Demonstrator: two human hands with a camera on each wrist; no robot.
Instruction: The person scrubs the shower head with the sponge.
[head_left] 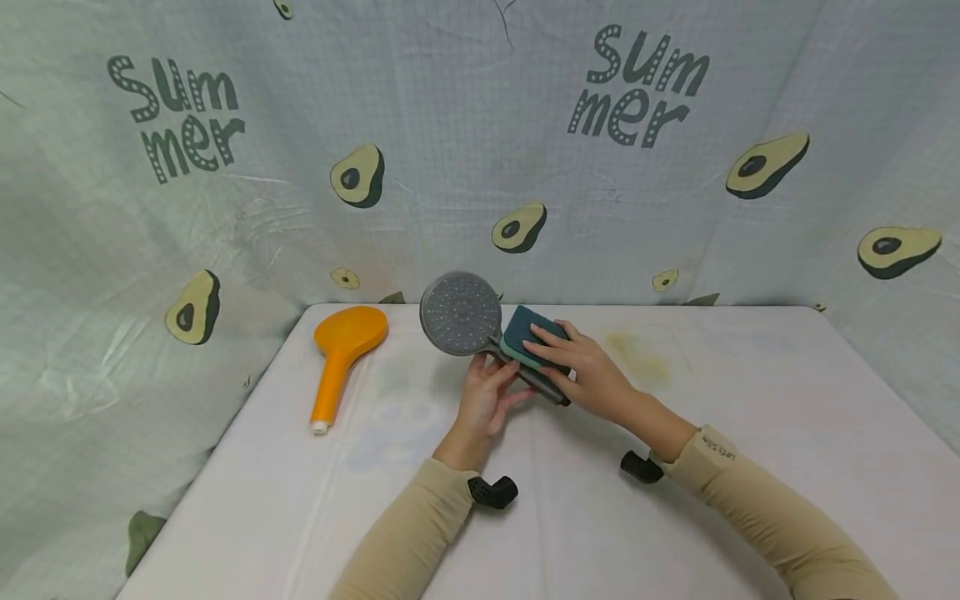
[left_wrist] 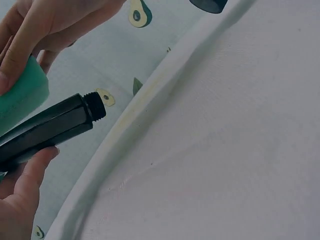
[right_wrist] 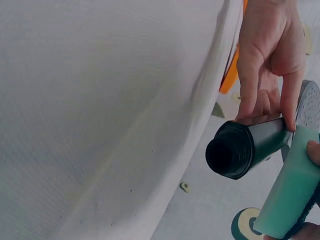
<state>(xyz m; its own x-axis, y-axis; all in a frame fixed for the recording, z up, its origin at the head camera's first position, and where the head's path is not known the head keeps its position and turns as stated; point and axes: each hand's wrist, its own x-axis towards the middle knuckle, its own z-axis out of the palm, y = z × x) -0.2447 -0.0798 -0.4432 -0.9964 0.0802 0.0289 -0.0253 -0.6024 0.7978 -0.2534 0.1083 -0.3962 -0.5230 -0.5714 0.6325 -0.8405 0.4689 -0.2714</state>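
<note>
A grey shower head (head_left: 460,315) is held up over the far part of the table, its round nozzle face toward me. My left hand (head_left: 482,404) grips its handle close to the neck, thumb and fingers on either side. A two-layer sponge (head_left: 531,332), dark blue above and mint green below, lies along the handle. My right hand (head_left: 592,375) holds that sponge against the handle from above. In the right wrist view, the threaded hollow end of the handle (right_wrist: 265,142) points toward the camera beside the sponge's green side (right_wrist: 290,185).
An orange shower head (head_left: 341,350) with a white-tipped handle lies on the left of the white-covered table (head_left: 247,508). Behind the table hangs a pale curtain (head_left: 450,108) printed with avocados and lettering. Black devices (head_left: 493,492) are worn at both wrists.
</note>
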